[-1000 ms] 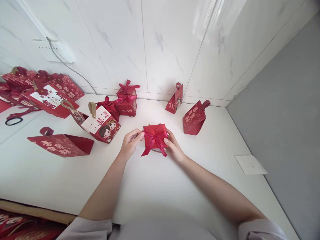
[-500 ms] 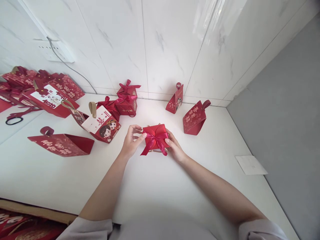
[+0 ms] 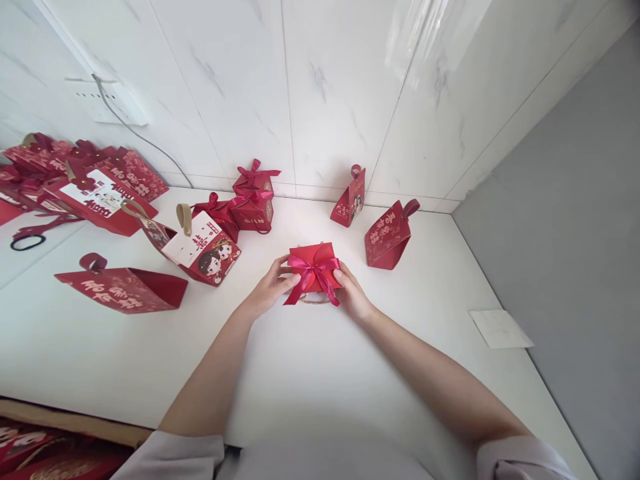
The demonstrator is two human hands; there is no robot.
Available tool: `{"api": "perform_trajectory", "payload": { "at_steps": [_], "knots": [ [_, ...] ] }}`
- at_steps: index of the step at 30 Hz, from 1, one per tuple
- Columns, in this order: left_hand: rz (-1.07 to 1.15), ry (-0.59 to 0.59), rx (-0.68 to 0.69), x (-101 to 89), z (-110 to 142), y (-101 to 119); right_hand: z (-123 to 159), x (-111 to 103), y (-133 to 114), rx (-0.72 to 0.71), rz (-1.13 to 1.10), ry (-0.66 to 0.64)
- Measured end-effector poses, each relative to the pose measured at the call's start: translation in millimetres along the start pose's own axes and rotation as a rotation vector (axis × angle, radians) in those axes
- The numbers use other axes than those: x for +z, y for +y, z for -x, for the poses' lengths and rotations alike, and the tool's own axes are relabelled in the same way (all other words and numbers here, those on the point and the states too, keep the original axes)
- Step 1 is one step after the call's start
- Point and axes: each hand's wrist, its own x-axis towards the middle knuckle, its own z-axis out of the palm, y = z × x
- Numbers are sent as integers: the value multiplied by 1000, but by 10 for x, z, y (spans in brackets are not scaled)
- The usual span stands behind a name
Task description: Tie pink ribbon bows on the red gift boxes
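Observation:
Between my two hands is a red gift box (image 3: 313,257) with a bright pink-red ribbon tied in a bow on top and a gold cord handle at its near side. My left hand (image 3: 273,288) grips its left side, thumb by the ribbon and fingers curled behind. On the right side, my right hand (image 3: 354,293) holds it with the thumb at the top edge. The fingers under and behind the box are partly hidden. Nearest to my left hand stands a white and red box (image 3: 203,250) with cartoon figures and a tan loop.
Ribboned red boxes (image 3: 253,212) stand by the tiled wall. Two triangular boxes, one small (image 3: 349,197) and one larger (image 3: 389,237), are at right. Another lies left (image 3: 123,290), near scissors (image 3: 30,241) and a pile of boxes (image 3: 100,197). A white card (image 3: 501,329) lies at the right edge.
The ribboned box has shifted slightly up and to the right. My left hand has closed in around its left side, while my right hand stays on the other side.

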Motion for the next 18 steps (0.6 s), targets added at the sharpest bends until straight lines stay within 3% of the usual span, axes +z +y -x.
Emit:
{"api": "perform_trajectory", "payload": {
  "at_steps": [3,7,13,18],
  "knots": [
    [-63,-13,-73,-93,63,70,22,-42,-87,57,291,51],
    [-166,119,-58,-202,132,139,21,-146,-228,12,671,146],
    [-199,33,-65,-235,209,257,2,-163,-440,-63,579,50],
    [-206,-140,-99,-223,240,331,34,-83,-585,-121,462,-46]
  ]
}}
